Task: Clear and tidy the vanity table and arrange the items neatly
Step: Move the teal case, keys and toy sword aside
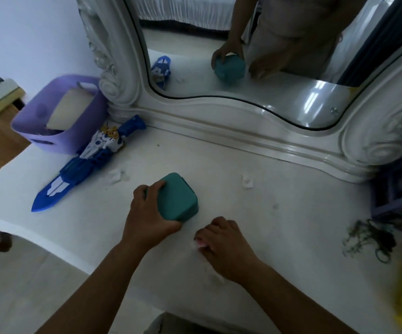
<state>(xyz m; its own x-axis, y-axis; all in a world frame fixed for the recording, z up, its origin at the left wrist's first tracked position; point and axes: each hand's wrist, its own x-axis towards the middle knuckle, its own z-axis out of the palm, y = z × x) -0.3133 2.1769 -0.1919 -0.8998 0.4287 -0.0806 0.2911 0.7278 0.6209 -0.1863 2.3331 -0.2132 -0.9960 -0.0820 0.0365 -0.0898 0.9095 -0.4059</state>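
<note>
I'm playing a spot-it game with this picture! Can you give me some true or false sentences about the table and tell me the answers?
1. The left hand holds the green box. True.
2. The toy sword lies inside the purple basket. False: it lies on the table, beside the basket.
3. The right hand holds the toy sword. False: it is low on the table near the green box, fingers curled over a small white scrap.
4. The mirror shows the green box. True.
5. The green box is open. False: its lid is shut.
</note>
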